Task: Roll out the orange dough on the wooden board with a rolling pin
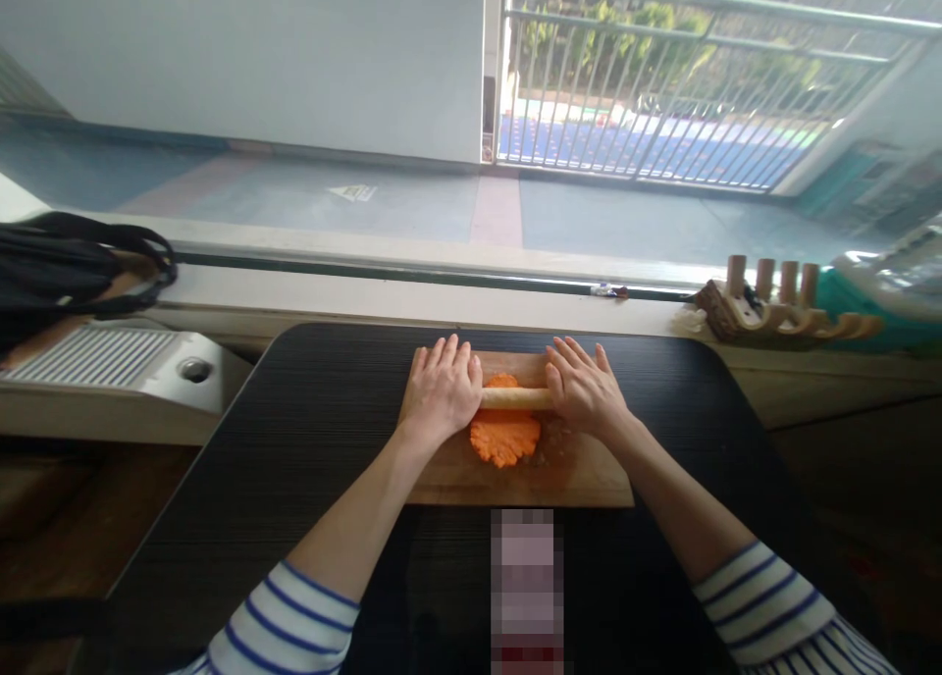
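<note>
A flattened lump of orange dough [504, 436] lies on a wooden board [574, 474] on the black table [294, 440]. A pale wooden rolling pin [515, 397] rests across the dough. My left hand [440, 390] lies flat on the pin's left end, fingers stretched out. My right hand [583, 389] presses flat on the pin's right end, fingers also extended. Both forearms reach forward from striped sleeves.
A black bag [66, 268] and a white ribbed appliance [110, 366] sit at the left. A wooden rack with pegs [772, 307] stands on the sill at the right. Behind the table runs a window ledge [412, 297] with a railing outside.
</note>
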`<state>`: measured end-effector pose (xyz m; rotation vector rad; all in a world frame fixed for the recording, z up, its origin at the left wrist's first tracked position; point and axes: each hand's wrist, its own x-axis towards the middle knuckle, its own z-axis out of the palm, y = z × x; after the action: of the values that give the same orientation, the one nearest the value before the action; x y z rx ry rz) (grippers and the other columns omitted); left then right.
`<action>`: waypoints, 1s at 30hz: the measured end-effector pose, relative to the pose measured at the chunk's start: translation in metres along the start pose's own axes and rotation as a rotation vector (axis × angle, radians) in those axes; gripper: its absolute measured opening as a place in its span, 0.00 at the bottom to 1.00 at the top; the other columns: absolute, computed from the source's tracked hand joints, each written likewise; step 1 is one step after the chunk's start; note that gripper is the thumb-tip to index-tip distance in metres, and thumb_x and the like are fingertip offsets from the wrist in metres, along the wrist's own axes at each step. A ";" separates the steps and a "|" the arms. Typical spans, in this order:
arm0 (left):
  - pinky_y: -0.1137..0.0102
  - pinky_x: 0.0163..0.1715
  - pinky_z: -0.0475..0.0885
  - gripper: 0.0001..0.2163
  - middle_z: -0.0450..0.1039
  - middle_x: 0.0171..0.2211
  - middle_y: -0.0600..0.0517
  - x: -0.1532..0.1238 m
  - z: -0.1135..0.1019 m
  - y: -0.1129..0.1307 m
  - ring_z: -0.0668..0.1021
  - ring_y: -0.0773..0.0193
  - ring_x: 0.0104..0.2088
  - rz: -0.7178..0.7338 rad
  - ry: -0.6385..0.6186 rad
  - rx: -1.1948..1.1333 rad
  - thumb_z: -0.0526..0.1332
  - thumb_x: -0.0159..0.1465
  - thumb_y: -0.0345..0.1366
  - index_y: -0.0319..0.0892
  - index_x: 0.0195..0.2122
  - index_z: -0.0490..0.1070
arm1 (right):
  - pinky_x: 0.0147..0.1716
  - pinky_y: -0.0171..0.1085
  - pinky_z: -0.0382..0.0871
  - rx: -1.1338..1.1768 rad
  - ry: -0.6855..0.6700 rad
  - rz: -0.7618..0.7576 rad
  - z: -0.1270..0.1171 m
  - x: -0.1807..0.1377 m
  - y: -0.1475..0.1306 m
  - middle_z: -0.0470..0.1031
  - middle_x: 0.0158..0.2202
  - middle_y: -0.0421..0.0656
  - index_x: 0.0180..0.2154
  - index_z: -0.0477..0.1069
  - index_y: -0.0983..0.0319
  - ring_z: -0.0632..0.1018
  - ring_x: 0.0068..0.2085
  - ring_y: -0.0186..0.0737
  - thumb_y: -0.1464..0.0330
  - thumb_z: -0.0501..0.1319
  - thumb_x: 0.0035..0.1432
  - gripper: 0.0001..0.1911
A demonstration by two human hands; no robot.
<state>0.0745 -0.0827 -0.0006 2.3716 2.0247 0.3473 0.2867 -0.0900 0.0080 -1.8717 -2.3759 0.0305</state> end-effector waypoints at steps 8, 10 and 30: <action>0.53 0.61 0.55 0.24 0.61 0.61 0.43 0.016 -0.002 -0.001 0.62 0.52 0.62 -0.023 -0.052 -0.033 0.40 0.68 0.42 0.37 0.57 0.65 | 0.61 0.59 0.46 0.068 -0.079 0.054 -0.003 0.017 0.002 0.57 0.64 0.48 0.59 0.61 0.64 0.56 0.65 0.47 0.65 0.41 0.66 0.25; 0.53 0.61 0.55 0.24 0.62 0.61 0.42 0.012 -0.004 0.001 0.63 0.52 0.62 -0.009 -0.038 -0.021 0.40 0.68 0.41 0.36 0.57 0.66 | 0.61 0.59 0.46 0.064 -0.066 0.047 -0.002 0.012 0.001 0.58 0.64 0.48 0.59 0.62 0.64 0.56 0.65 0.47 0.65 0.41 0.66 0.25; 0.54 0.63 0.54 0.25 0.55 0.63 0.40 -0.100 -0.015 0.013 0.58 0.52 0.64 0.098 0.135 0.026 0.42 0.69 0.40 0.29 0.60 0.60 | 0.64 0.52 0.45 0.033 0.161 -0.141 0.010 -0.100 -0.017 0.59 0.63 0.48 0.61 0.59 0.66 0.57 0.65 0.45 0.63 0.42 0.68 0.25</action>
<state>0.0707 -0.1850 -0.0007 2.5349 1.9805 0.4988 0.2928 -0.1906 -0.0083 -1.6224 -2.3745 -0.0896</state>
